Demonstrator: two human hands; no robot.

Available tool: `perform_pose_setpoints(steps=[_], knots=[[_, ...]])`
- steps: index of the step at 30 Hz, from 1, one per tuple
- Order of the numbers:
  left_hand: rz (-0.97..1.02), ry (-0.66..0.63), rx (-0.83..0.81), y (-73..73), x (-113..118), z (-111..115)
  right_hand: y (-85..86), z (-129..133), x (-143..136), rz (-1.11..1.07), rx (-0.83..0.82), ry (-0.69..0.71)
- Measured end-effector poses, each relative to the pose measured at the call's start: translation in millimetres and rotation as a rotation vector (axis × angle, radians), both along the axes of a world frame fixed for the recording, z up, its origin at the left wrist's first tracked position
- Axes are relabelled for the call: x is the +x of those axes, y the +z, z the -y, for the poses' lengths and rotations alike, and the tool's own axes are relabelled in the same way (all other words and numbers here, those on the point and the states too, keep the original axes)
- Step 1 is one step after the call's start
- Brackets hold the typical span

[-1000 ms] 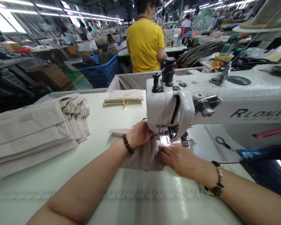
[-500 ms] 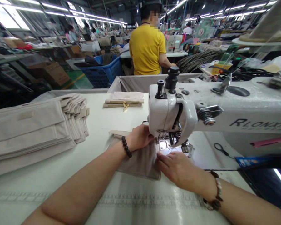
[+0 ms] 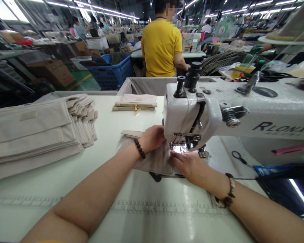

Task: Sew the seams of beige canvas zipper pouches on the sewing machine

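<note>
A beige fabric piece (image 3: pixel 152 162) lies flat under the head of a white sewing machine (image 3: pixel 192 118), its right edge along the lit needle area. My left hand (image 3: pixel 153 138) rests on the far part of the fabric with curled fingers; its fingertips are partly hidden by the machine head. At the right edge, my right hand (image 3: pixel 190 163) grips the fabric with thumb and fingers close together, just on the near side of the presser foot. Part of the seam is hidden by the machine and my fingers.
Stacked beige fabric pieces (image 3: pixel 30 135) lie at the left. Folded pieces with gold zippers (image 3: pixel 135 104) sit behind the work. Small black-handled snips (image 3: pixel 239 157) lie right of the needle. A printed ruler (image 3: pixel 154 207) crosses the table (image 3: pixel 111 226). A person in yellow (image 3: pixel 162 49) sits ahead.
The fabric has moved away from me under the machine head, and both hands have gone forward with it. A dark part of the machine bed now shows at its near edge. The view has shifted slightly.
</note>
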State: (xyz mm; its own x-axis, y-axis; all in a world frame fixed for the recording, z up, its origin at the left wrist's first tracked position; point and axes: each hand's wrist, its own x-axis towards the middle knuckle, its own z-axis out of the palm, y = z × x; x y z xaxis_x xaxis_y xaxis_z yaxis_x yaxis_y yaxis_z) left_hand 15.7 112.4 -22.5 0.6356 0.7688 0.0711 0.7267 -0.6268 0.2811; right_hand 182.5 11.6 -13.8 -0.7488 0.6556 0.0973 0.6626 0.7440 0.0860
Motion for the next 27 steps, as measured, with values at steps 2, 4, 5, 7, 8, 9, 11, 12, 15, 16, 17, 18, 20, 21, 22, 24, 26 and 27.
perform_pose_setpoints(steps=[2, 4, 5, 7, 8, 9, 11, 12, 15, 16, 17, 18, 20, 21, 22, 24, 26, 27], knots=[[-0.004, -0.009, 0.014, -1.9, 0.3, -1.5, 0.8, 0.4, -1.1, -0.003, 0.0, -0.013], [-0.008, -0.018, 0.031, 0.6, 0.3, -0.1, 5.9, 1.6, 0.5, -0.028, -0.031, -0.029], [-0.007, -0.026, 0.04, 3.9, -0.4, 2.2, 10.2, 2.5, 3.3, -0.045, -0.057, -0.055], [-0.002, -0.048, 0.06, 14.4, -3.5, 11.0, 21.4, 4.9, 13.8, -0.068, -0.135, -0.125], [0.0, -0.06, 0.071, 21.0, -6.0, 17.6, 27.3, 6.4, 21.3, -0.073, -0.173, -0.168], [0.004, -0.074, 0.081, 27.6, -9.1, 25.5, 32.9, 7.9, 29.7, -0.069, -0.218, -0.183], [0.003, -0.126, 0.101, 38.8, -15.9, 44.0, 41.4, 10.8, 46.6, -0.078, -0.291, -0.192], [-0.002, -0.172, 0.11, 42.3, -18.9, 53.6, 44.1, 12.2, 53.7, -0.097, -0.325, -0.181], [-0.041, -0.343, 0.154, 42.4, -23.4, 78.5, 45.9, 15.0, 63.8, -0.163, -0.371, -0.145], [-0.053, -0.369, 0.162, 39.9, -23.3, 84.2, 44.6, 15.3, 62.7, -0.165, -0.358, -0.141], [-0.061, -0.375, 0.163, 36.8, -22.6, 88.4, 42.4, 15.1, 59.5, -0.163, -0.333, -0.147], [-0.066, -0.37, 0.163, 33.7, -21.5, 91.2, 39.4, 14.5, 54.3, -0.153, -0.294, -0.169], [-0.071, -0.356, 0.168, 29.2, -19.7, 93.7, 31.6, 11.7, 39.5, -0.108, -0.162, -0.255], [-0.07, -0.359, 0.172, 28.0, -19.3, 94.1, 27.4, 9.9, 31.1, -0.077, -0.076, -0.31], [-0.063, -0.366, 0.178, 27.6, -19.3, 94.2, 23.4, 8.0, 23.0, -0.041, 0.023, -0.359], [-0.02, -0.378, 0.187, 28.3, -20.3, 93.9, 17.6, 5.8, 10.0, -0.016, 0.109, -0.375], [0.06, -0.348, 0.17, 30.3, -21.9, 92.9, 15.3, 7.4, 3.8, -0.009, 0.119, -0.32], [0.102, -0.308, 0.145, 31.5, -22.6, 92.0, 15.1, 10.0, 3.2, -0.004, 0.119, -0.27]])
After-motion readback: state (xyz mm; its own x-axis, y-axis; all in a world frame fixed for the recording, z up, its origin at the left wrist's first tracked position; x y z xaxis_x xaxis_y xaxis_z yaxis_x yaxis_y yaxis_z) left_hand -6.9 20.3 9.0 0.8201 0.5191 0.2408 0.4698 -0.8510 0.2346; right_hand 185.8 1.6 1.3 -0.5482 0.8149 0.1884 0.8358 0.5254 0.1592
